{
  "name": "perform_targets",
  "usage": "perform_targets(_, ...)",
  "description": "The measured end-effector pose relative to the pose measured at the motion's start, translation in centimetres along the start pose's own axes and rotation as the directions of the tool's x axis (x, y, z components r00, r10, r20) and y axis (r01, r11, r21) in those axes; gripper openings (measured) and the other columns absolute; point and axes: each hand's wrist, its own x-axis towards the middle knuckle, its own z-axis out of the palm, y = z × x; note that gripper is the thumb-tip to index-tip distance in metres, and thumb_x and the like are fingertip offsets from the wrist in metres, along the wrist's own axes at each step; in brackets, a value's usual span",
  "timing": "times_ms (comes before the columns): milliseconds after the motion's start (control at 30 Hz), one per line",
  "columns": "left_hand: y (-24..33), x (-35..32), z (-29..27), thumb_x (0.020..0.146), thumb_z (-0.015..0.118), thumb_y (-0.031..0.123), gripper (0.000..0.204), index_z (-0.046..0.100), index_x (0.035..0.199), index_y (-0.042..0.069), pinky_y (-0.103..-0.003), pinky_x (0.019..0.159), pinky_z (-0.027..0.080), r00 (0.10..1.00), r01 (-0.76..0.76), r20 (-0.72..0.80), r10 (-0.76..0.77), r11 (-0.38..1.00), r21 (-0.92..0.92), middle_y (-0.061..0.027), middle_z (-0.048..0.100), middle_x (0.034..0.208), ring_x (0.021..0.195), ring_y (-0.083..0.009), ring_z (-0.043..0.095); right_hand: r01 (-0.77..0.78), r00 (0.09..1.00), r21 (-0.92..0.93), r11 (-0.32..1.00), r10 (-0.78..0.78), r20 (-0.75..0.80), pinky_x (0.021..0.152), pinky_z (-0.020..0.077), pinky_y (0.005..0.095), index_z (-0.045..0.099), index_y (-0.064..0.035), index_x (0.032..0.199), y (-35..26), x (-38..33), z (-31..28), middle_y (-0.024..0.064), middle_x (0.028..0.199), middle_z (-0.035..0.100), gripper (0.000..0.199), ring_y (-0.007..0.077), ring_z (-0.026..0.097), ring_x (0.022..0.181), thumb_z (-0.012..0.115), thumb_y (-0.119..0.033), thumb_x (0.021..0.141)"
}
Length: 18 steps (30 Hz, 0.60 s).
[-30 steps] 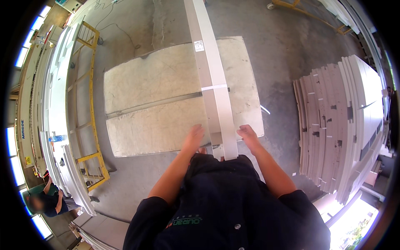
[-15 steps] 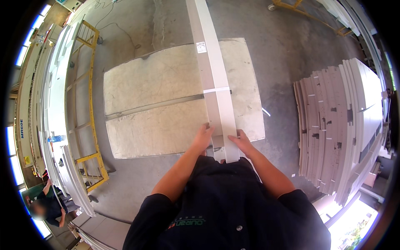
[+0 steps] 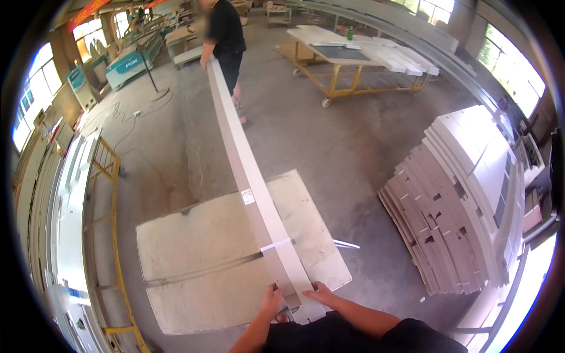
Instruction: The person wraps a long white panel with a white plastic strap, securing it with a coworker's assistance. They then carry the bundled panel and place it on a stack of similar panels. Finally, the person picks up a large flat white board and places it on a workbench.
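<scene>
So we've got both hands on the near end of a long beam (image 3: 259,194), a pale thing that's way longer than the board (image 3: 200,241) it passes over. Our left hand (image 3: 271,300) has its fingers grasping the left side of the beam, and our right hand (image 3: 322,295) is clamped on the right side, fingers resting over that edge, with both just by the front edge of the board. The beam crosses the board right of its middle, going out past the back edge nearer the back right corner. We can't tell whether its underside touches the board at all. A white strap (image 3: 276,245) goes across the beam a bit ahead of our hands, and there's a white label (image 3: 247,196) farther along. At the far end a co-worker (image 3: 228,34) in dark clothes stands with a hand (image 3: 206,60) on the beam, up off the floor (image 3: 329,153). A thin white strip (image 3: 346,244) sticks out by the board's right edge, and past that we've got a big stack of panels (image 3: 441,217). Off the left edge there's a yellow rack (image 3: 116,235), and well beyond the back right corner a yellow cart (image 3: 335,82) carries white boards and a green bottle (image 3: 350,33).
</scene>
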Motion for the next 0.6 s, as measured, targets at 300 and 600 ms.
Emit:
perform_targets(300,-2.0,2.0,-0.3,0.092,0.059,0.035,0.057,0.050,0.131,-0.007,-0.036,0.092,0.047,1.000,-0.022,0.000,0.022,1.000,0.009,-0.0203,0.063,0.116,0.103,-0.0261,0.062,-0.220,0.975,0.095,0.971,0.221,-0.006,0.096,0.0468,0.0376,0.038,0.0161,0.132,2.6,-0.4,1.4,0.0268,0.125,0.056,0.095,0.0319,0.058,0.114,0.069,-0.057,0.081)
perform_targets(600,-0.9,1.4,-0.4,0.095,0.057,0.035,0.056,0.050,0.131,-0.007,-0.035,0.087,0.049,1.000,-0.008,0.011,0.008,1.000,-0.026,-0.0188,0.064,0.113,0.098,-0.0241,0.063,-0.269,0.962,0.305,0.913,0.237,0.138,0.096,0.0473,0.0396,0.040,0.0078,0.137,3.5,-1.6,1.8,0.0213,0.128,0.056,0.084,0.0310,0.058,0.114,0.069,-0.051,0.084)
